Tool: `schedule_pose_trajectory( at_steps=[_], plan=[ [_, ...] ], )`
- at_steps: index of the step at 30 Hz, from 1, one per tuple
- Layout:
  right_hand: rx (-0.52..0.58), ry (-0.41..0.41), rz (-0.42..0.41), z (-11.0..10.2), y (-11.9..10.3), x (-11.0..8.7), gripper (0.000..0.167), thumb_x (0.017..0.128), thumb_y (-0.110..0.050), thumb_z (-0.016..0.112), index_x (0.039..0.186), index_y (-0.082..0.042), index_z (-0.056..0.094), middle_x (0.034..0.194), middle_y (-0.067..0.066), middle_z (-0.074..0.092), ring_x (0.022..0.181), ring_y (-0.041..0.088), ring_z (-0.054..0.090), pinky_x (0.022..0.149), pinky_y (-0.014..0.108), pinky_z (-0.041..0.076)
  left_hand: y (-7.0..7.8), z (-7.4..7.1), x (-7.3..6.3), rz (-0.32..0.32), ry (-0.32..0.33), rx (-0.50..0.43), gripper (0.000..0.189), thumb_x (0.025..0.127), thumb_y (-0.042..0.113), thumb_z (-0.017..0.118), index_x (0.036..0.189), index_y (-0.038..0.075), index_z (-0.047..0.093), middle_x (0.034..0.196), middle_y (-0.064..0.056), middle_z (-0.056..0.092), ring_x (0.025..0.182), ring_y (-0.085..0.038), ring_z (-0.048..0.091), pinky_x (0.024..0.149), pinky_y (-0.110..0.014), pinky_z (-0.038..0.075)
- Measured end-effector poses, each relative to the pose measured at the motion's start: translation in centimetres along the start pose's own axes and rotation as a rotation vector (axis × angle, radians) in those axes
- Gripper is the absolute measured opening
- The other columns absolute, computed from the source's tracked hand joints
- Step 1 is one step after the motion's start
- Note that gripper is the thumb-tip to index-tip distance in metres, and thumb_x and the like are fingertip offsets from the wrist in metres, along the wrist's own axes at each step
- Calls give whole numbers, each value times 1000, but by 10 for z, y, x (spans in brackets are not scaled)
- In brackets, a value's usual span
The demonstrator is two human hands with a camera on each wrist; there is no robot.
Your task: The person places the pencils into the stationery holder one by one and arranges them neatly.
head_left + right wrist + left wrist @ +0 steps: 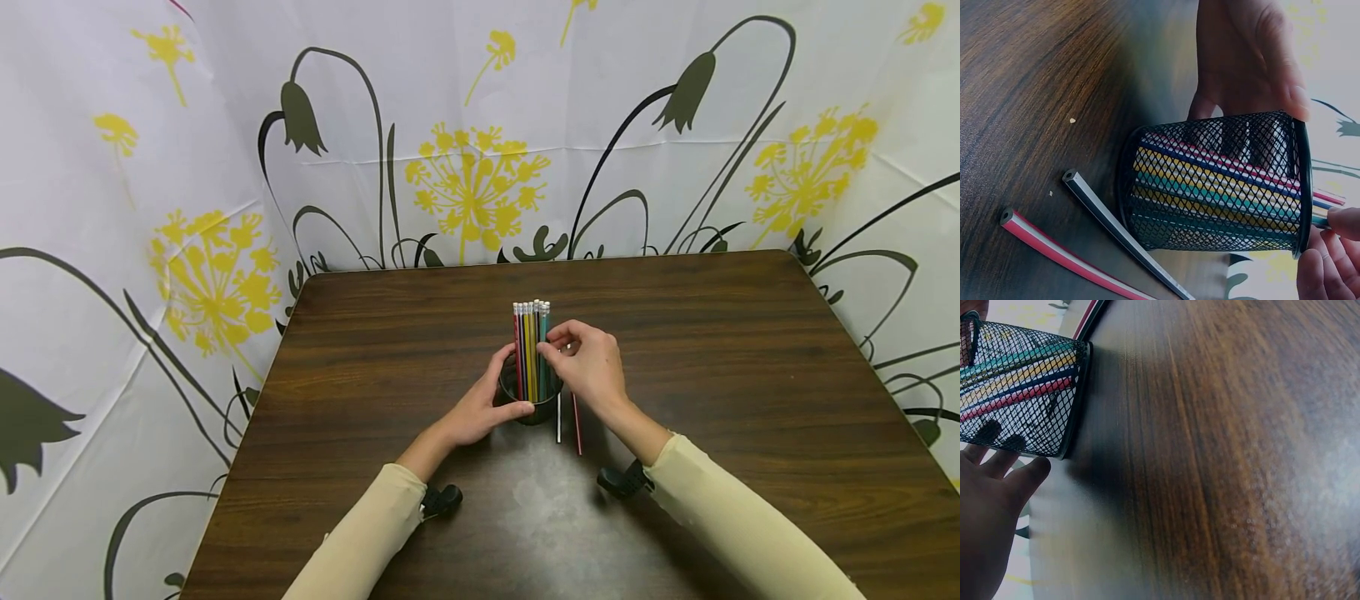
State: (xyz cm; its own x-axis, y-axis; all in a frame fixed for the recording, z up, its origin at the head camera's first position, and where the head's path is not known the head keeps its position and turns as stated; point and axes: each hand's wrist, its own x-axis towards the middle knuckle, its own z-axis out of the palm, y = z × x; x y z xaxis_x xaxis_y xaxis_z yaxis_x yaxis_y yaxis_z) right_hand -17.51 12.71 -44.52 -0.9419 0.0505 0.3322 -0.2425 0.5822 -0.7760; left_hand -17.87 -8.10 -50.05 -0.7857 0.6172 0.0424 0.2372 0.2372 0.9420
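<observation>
A black mesh pencil cup (pixel 542 414) stands upright on the table, holding several striped pencils (pixel 528 354) in red, dark blue, yellow and teal, white eraser ends up. My left hand (pixel 474 408) grips its left side, thumb at the front rim and fingers spread along the mesh in the left wrist view. At the right of the rim, my right hand (pixel 592 365) pinches a teal pencil (pixel 1319 221) between thumb and fingers. Two loose pencils lie just right of the cup: a red-and-white one (pixel 1063 261) and a black-and-white one (pixel 1116 228).
The dark wood-grain table (pixel 390 333) runs back to a white cloth (pixel 525 100) printed with flowers. Black wrist straps (pixel 626 481) sit below both hands. Small pale specks (pixel 1072 120) dot the tabletop near the loose pencils.
</observation>
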Motion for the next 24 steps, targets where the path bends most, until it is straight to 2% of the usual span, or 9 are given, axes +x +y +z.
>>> schedule_pose_trajectory(
  at_steps=[11,16,19,22,24],
  plan=[
    [37,-31,7,-4,0,2,15,82,-20,81,85,-10,71,74,-1,68,60,12,62,53,29,49,0,1,0,-4,6,1,87,93,16,69,153,37,10,152,-1,33,132,-19,41,111,-47,28],
    [196,-27,45,-9,6,7,16,87,-20,77,87,-6,71,74,7,69,59,24,68,51,28,52,0,0,0,-13,11,17,88,92,18,69,153,38,9,151,-2,34,134,-21,39,111,-50,27],
    [282,-21,92,-14,13,10,18,90,-20,73,90,-2,70,76,14,69,62,34,69,52,35,55,0,0,-1,-20,15,24,88,92,18,70,153,39,9,151,-1,34,134,-21,39,111,-50,27],
    [260,-31,142,-17,24,13,18,92,-20,71,92,-1,69,78,16,69,64,37,69,51,34,55,1,0,-1,-17,19,27,88,92,18,70,153,38,10,150,-2,35,133,-22,40,111,-50,28],
    [206,-58,171,-18,32,14,17,92,-18,71,93,-1,70,79,16,70,66,34,70,52,31,54,1,0,-1,-18,20,26,88,92,18,70,153,38,10,150,-2,35,132,-22,41,111,-50,28]
  ],
)
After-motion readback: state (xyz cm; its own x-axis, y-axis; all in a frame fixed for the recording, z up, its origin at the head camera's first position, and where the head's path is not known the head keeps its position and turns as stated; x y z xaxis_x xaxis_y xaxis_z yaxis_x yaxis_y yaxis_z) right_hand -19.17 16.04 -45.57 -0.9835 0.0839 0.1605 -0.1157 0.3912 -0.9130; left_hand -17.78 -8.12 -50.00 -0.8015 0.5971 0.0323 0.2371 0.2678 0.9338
